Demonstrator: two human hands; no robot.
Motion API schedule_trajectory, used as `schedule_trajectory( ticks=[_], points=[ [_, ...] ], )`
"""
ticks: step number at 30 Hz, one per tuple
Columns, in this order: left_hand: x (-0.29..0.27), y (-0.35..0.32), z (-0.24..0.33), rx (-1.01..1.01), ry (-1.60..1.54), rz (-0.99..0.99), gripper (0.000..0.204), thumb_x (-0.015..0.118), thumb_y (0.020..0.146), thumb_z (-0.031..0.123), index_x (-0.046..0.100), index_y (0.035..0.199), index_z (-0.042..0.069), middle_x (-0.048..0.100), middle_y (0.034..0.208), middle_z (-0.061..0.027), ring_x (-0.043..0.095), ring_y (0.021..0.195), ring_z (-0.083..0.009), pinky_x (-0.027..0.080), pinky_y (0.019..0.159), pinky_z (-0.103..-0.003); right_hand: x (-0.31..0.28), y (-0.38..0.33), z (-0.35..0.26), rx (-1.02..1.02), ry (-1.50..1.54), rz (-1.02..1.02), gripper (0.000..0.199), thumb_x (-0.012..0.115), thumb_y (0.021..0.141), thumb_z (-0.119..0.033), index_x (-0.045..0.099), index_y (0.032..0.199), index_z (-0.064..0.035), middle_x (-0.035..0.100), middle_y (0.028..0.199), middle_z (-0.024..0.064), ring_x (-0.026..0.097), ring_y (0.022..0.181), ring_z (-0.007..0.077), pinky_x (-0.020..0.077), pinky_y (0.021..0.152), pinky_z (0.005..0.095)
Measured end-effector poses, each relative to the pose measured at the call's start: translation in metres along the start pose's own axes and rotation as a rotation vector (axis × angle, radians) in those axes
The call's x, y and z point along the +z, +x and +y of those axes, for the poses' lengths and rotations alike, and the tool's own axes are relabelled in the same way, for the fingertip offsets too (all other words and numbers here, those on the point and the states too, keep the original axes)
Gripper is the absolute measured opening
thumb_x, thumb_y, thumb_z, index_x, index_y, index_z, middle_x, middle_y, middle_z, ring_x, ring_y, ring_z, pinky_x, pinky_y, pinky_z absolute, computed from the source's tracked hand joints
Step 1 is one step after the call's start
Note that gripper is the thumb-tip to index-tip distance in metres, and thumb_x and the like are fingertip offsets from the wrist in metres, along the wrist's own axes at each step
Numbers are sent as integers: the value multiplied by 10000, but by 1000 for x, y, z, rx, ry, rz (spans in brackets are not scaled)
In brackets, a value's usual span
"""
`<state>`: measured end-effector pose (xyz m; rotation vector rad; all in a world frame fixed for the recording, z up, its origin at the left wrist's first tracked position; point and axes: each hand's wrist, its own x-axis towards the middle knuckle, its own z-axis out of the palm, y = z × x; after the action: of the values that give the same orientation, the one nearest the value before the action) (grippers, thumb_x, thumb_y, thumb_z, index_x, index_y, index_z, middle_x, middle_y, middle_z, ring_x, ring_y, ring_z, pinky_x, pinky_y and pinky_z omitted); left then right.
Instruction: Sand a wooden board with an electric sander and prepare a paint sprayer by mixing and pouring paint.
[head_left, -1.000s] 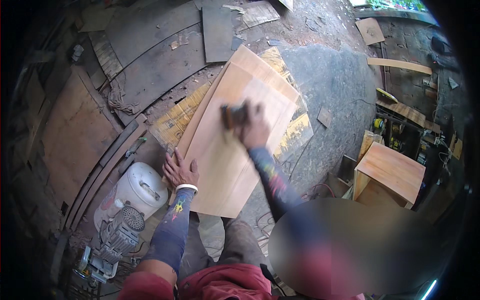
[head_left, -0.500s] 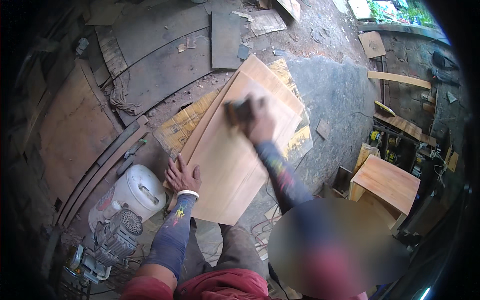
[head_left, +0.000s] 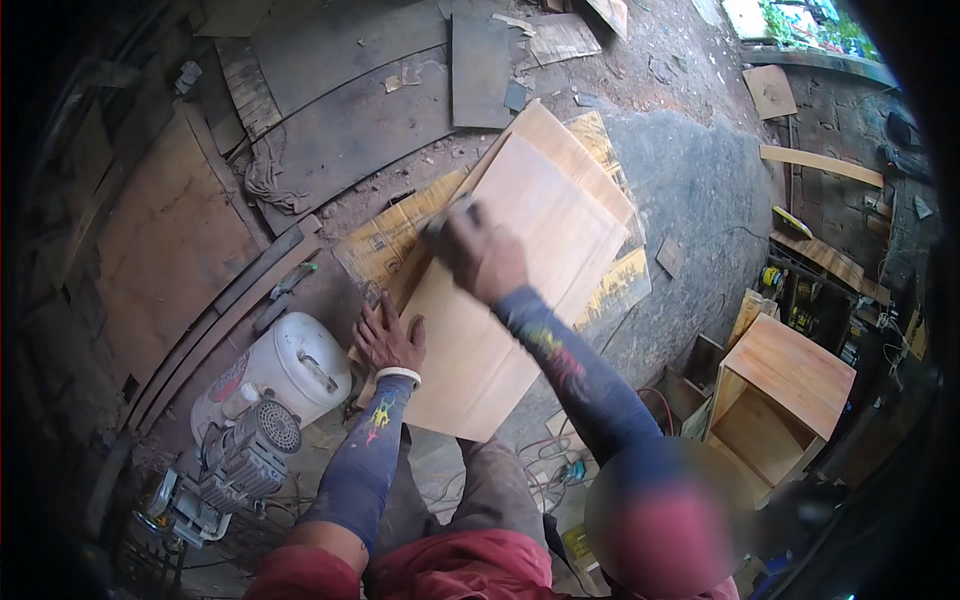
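A pale wooden panel (head_left: 490,360) lies at a slant before me, above my legs. Another wooden panel (head_left: 565,150) shows from under its far edge. My right hand (head_left: 482,258) is closed around a small dark block (head_left: 440,228), blurred by motion, at the upper panel's left edge. The block looks like a sanding block, though its underside is hidden. Lower down, my left hand (head_left: 388,340) rests with fingers spread on the near left edge of the panels.
Yellow printed cardboard (head_left: 385,235) lies beneath the panels. To the left stands a white tank (head_left: 310,360) with a grey motor (head_left: 250,460). An open wooden cabinet (head_left: 790,370) stands at right, below several tools (head_left: 790,300). Cables (head_left: 545,470) trail near my legs.
My right hand has moved left and slightly down with the block, to the panel's left edge. The left hand stays on the panels' edge. The whole view has shifted slightly.
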<state>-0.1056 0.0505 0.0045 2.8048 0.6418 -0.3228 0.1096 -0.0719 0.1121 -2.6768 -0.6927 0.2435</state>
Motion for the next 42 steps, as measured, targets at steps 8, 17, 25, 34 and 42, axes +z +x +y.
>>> schedule_trajectory(
  ticks=[8, 17, 25, 34, 42],
  points=[
    [8, -1, -6, 15, -49, 72, 842, 575, 949, 613, 372, 1610, 132, 413, 1541, -290, 445, 1364, -470, 287, 1193, -606, -44, 93, 84, 31, -114, 123, 539, 779, 834, -418, 607, 1280, -169, 639, 1132, 197, 703, 915, 410, 580, 725, 508],
    [18, -6, -20, 24, -40, 102, 701, 524, 1015, 465, 361, 1622, 156, 417, 1556, -269, 459, 1345, -470, 296, 1189, -604, 19, -68, 9, 261, 5, -28, 727, 701, 847, -184, 469, 1534, -234, 510, 1472, 286, 677, 962, 446, 573, 711, 511],
    [15, -3, -7, 68, -65, 147, 620, 496, 1033, 351, 399, 1599, 119, 431, 1541, -279, 473, 1315, -479, 323, 1159, -601, -3, -116, 2, 104, 60, 20, 612, 717, 859, -207, 560, 1450, -188, 608, 1302, 243, 686, 885, 426, 566, 679, 490],
    [22, -3, 8, 67, -64, 134, 626, 528, 1013, 335, 411, 1592, 126, 436, 1524, -271, 476, 1308, -461, 317, 1170, -595, -52, 67, 148, 472, -186, 197, 656, 764, 800, -321, 553, 1417, -243, 593, 1254, 206, 707, 804, 424, 568, 690, 532],
    [11, -4, -4, 36, -20, 115, 639, 541, 1009, 317, 393, 1605, 137, 437, 1522, -278, 480, 1295, -468, 311, 1173, -602, -10, -17, 42, 287, -30, 100, 614, 755, 841, -285, 542, 1411, -203, 572, 1286, 255, 711, 813, 452, 585, 675, 544]
  ],
)
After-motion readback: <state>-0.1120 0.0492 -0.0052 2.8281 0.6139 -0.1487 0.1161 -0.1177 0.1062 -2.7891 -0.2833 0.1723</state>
